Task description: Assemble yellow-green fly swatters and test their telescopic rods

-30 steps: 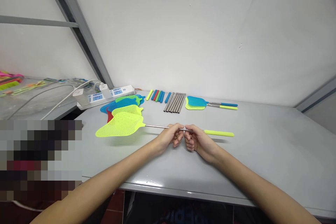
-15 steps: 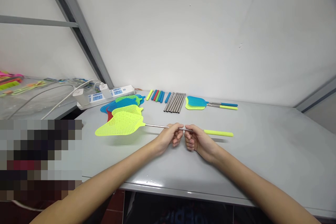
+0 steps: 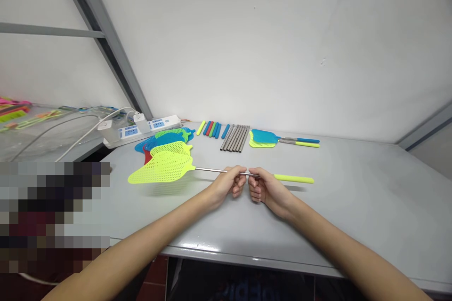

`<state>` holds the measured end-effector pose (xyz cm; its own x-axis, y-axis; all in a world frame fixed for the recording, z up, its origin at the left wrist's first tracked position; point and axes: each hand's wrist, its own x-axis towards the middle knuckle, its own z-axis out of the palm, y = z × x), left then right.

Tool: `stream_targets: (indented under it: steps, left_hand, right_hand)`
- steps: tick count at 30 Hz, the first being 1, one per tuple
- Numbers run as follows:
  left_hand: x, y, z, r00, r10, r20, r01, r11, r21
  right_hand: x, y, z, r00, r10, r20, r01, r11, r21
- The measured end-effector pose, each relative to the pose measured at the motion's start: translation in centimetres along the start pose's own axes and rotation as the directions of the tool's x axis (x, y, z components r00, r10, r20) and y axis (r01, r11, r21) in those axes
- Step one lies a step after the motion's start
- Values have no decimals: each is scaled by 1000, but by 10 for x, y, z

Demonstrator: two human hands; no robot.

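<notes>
A yellow fly swatter (image 3: 164, 168) with a perforated head, a thin metal rod and a yellow grip is held level just above the grey table (image 3: 353, 207). My left hand (image 3: 231, 181) pinches the rod near its middle, on the side of the swatter head. Close beside it, my right hand (image 3: 261, 186) is closed round the rod, between its fingers and the yellow grip. Only a narrow gap parts the two hands, and the rod shows through it. Behind the held swatter's head lies a pile of loose swatter heads (image 3: 165, 139) in blue, green, yellow and red.
Coloured grips (image 3: 212, 130) and several metal tubes (image 3: 236, 138) lie in rows along the wall. To their right lie two swatters (image 3: 264, 137), one blue, one yellow. A white power strip (image 3: 151, 125) with plugs and cables stands at the left rear. A blurred-out patch covers the lower left.
</notes>
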<state>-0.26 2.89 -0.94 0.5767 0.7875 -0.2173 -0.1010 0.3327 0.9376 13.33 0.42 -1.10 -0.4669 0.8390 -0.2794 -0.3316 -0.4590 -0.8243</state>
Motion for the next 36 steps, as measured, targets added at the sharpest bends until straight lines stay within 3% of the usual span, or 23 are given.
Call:
stream_targets:
  steps: [4, 7, 14, 20, 36]
  left_hand:
    - [-1, 3, 1, 996, -92, 17, 93, 988, -123]
    - [-2, 8, 1, 996, -83, 42, 88, 983, -161]
    - [-7, 24, -2, 994, -84, 66, 94, 983, -159]
    - [-13, 37, -1, 995, -97, 14, 97, 980, -173]
    - [-17, 44, -6, 995, -101, -1, 99, 978, -186]
  right_hand:
    - [0, -3, 0, 1000, -8, -21, 8, 1000, -10]
    - [-2, -11, 0, 996, -50, -76, 47, 998, -44]
    - [-7, -27, 4, 991, -126, -53, 121, 989, -90]
    - [-11, -32, 5, 988, -145, -59, 138, 985, -102]
    - [-15, -38, 7, 985, -151, -84, 148, 988, -46]
